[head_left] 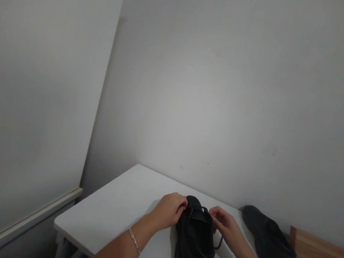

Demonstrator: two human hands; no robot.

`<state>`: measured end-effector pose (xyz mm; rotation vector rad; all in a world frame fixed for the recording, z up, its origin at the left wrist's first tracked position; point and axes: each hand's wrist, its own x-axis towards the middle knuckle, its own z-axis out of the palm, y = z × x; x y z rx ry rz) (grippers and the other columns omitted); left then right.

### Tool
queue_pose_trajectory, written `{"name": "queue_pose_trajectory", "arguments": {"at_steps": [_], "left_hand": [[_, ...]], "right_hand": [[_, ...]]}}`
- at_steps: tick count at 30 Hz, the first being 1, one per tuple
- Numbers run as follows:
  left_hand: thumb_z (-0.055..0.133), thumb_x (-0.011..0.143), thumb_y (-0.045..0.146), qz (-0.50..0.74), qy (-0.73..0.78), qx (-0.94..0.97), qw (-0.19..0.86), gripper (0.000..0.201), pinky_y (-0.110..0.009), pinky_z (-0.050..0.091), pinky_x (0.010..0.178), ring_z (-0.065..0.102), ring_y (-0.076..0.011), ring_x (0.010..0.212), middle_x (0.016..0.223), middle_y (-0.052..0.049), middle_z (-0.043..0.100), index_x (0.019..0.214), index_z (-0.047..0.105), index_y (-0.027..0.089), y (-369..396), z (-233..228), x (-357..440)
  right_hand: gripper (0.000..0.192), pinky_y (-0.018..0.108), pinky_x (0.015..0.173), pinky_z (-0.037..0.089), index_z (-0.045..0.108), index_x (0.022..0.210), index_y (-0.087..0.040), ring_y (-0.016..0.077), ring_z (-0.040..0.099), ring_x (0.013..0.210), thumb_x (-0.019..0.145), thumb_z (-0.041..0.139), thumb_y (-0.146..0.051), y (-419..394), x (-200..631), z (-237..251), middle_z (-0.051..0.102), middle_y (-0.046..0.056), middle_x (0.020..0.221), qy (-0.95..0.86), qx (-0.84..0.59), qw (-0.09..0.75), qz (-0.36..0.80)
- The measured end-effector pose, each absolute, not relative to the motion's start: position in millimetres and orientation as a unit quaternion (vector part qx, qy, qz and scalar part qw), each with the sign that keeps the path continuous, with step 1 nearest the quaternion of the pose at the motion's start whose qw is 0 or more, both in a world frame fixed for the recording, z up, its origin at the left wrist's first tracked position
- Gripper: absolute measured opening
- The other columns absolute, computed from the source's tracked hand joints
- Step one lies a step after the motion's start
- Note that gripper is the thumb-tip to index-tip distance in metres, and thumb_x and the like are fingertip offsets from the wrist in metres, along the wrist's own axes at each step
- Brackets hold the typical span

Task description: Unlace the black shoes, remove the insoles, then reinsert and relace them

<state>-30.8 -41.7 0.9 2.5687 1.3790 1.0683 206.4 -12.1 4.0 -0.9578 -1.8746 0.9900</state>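
A black lace-up shoe (194, 240) lies on the white table (115, 215), toe pointing away from me. My left hand (169, 211) rests on the left side of its toe end, fingers pinched on a lace. On the other side, my right hand (223, 221) pinches the other black lace (218, 242), which loops down beside the shoe. A thin silver bracelet (134, 240) circles my left wrist.
A second black shoe (268, 240) lies at the right of the table, against the grey wall. A wooden surface (319, 249) shows at the far right. The table's left edge drops off near a white ledge (30, 217).
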Motion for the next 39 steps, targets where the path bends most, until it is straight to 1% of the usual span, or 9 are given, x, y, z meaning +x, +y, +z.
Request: {"name": "queue_pose_trajectory", "arguments": {"at_steps": [8,13,16,21,28,32,35,37,39], "left_hand": [[0.057,0.080,0.014,0.413,0.414,0.811,0.014,0.011,-0.029,0.040,0.080,0.052,-0.0180,0.090,0.088,-0.004,0.062,0.083,0.066,0.020,-38,0,-32],[0.062,0.079,0.016,0.425,0.412,0.805,0.030,0.009,-0.029,0.041,0.077,0.052,-0.0173,0.083,0.080,-0.004,0.064,0.080,0.070,0.020,-35,-1,-32],[0.060,0.078,0.014,0.421,0.415,0.805,0.044,0.011,-0.027,0.041,0.074,0.054,-0.0167,0.080,0.077,-0.003,0.066,0.082,0.070,0.019,-36,1,-31],[0.056,0.077,0.012,0.401,0.440,0.800,0.076,0.018,-0.026,0.042,0.072,0.057,-0.0161,0.075,0.078,-0.003,0.067,0.088,0.069,0.019,-40,5,-28],[0.046,0.078,0.010,0.358,0.451,0.813,0.091,0.030,-0.023,0.041,0.067,0.060,-0.0151,0.069,0.076,-0.002,0.068,0.099,0.065,0.019,-44,18,-22],[0.040,0.087,0.028,0.324,0.458,0.825,0.072,0.028,-0.024,0.039,0.063,0.060,-0.0165,0.067,0.076,-0.004,0.069,0.092,0.067,0.019,-54,36,-13],[0.043,0.085,0.042,0.280,0.473,0.833,0.059,0.033,-0.024,0.037,0.058,0.060,-0.0186,0.064,0.073,-0.005,0.069,0.084,0.067,0.019,-59,49,-4],[0.049,0.080,0.036,0.249,0.486,0.837,0.040,0.026,-0.025,0.037,0.057,0.061,-0.0195,0.065,0.073,-0.006,0.069,0.082,0.068,0.019,-59,54,2],[0.051,0.074,0.023,0.218,0.503,0.836,0.023,0.020,-0.025,0.038,0.057,0.062,-0.0204,0.066,0.074,-0.008,0.070,0.079,0.069,0.018,-59,58,8]], "right_hand": [[0.028,0.028,0.059,0.043,0.067,0.071,-0.017,0.0173,0.053,0.063,0.067,0.069,-0.045,-17,212,15,0.059,0.002,0.066,-0.741,-0.381,0.392,0.390],[0.026,0.030,0.069,0.044,0.068,0.075,-0.018,0.0208,0.058,0.074,0.071,0.067,-0.044,-12,218,12,0.065,0.005,0.076,-0.761,-0.380,0.383,0.360],[0.027,0.029,0.065,0.044,0.066,0.076,-0.018,0.0194,0.058,0.071,0.072,0.067,-0.044,-9,218,7,0.065,0.004,0.074,-0.763,-0.389,0.403,0.321],[0.025,0.025,0.053,0.041,0.061,0.078,-0.018,0.0159,0.056,0.061,0.069,0.069,-0.040,-14,211,6,0.062,0.001,0.065,-0.729,-0.403,0.426,0.354],[0.021,0.026,0.057,0.046,0.061,0.083,-0.016,0.0157,0.059,0.062,0.079,0.057,-0.036,-26,206,13,0.064,0.003,0.069,-0.751,-0.406,0.426,0.300],[0.038,0.025,0.057,0.045,0.062,0.082,-0.015,0.0156,0.061,0.063,0.089,0.040,-0.045,-45,204,30,0.066,0.005,0.072,-0.767,-0.425,0.402,0.263],[0.041,0.025,0.056,0.043,0.062,0.086,-0.016,0.0165,0.061,0.063,0.090,0.037,-0.049,-57,201,45,0.066,0.005,0.070,-0.782,-0.455,0.358,0.231],[0.032,0.025,0.058,0.041,0.061,0.095,-0.016,0.0177,0.062,0.065,0.087,0.046,-0.042,-61,198,53,0.067,0.006,0.071,-0.800,-0.477,0.317,0.178],[0.024,0.025,0.062,0.040,0.059,0.102,-0.015,0.0188,0.063,0.071,0.082,0.051,-0.026,-62,194,57,0.069,0.007,0.077,-0.816,-0.496,0.274,0.117]]}}
